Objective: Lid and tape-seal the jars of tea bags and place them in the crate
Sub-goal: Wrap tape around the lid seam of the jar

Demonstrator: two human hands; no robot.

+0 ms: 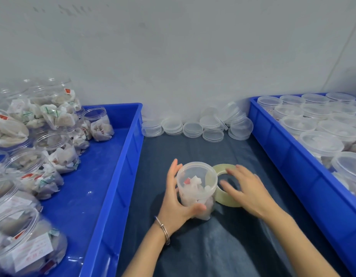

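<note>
— Where's the jar [196, 186]?
— Upright, mid-surface, lidded, tea bags inside, clear plastic.
— And the tape roll [226, 186]?
— Flat just right of it, touching. The right crate [293, 156] holds lidded jars.

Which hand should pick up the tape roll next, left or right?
Probably right. The right hand hovers open over the tape roll, while the left hand grips the lidded jar beside it and is needed to steady it.
</note>
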